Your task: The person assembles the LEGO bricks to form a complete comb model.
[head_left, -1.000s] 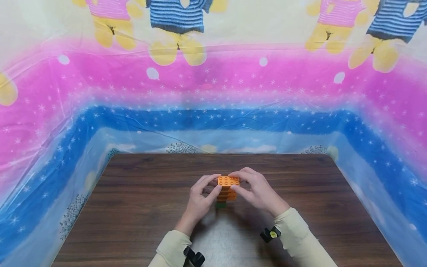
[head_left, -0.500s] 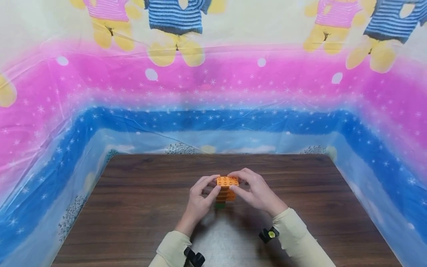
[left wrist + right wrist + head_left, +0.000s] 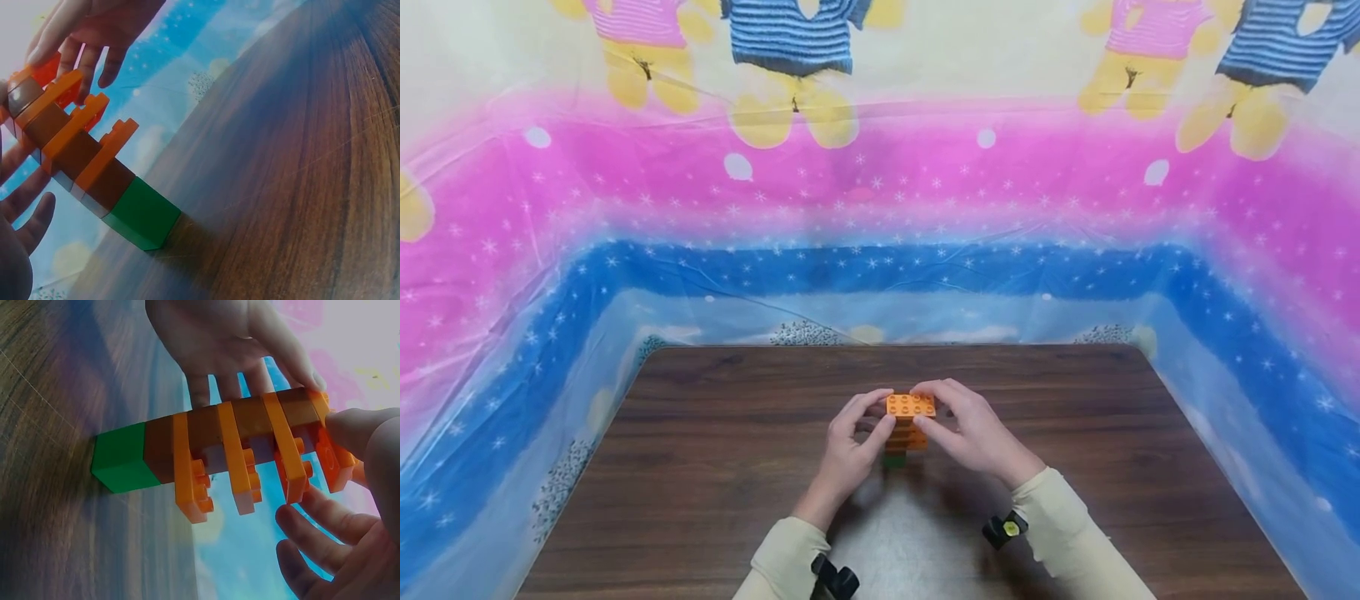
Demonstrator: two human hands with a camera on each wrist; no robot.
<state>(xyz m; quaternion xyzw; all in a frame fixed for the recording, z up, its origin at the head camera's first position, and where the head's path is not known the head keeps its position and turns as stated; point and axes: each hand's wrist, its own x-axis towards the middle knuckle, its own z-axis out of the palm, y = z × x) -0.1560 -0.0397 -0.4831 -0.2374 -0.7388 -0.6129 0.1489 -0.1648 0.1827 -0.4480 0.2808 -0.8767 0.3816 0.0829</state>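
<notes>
A tower of toy building blocks stands upright on the table, with a green block (image 3: 142, 214) at its foot. Above it, brown blocks (image 3: 205, 425) alternate with thin orange studded plates that jut out to one side. My left hand (image 3: 848, 448) pinches the left end of the top orange plate (image 3: 912, 406) between thumb and fingers. On its right end, my right hand (image 3: 981, 433) does the same, thumb in front and index finger behind. In the right wrist view, the right thumb (image 3: 359, 428) hides part of this plate. The other fingers of both hands are spread beside the tower.
The dark wood-grain table (image 3: 715, 433) surrounds the tower. Behind and at both sides hangs a printed cloth (image 3: 925, 267) in blue and pink. Each sleeved wrist carries a small black camera, such as the one on the right (image 3: 1003, 529).
</notes>
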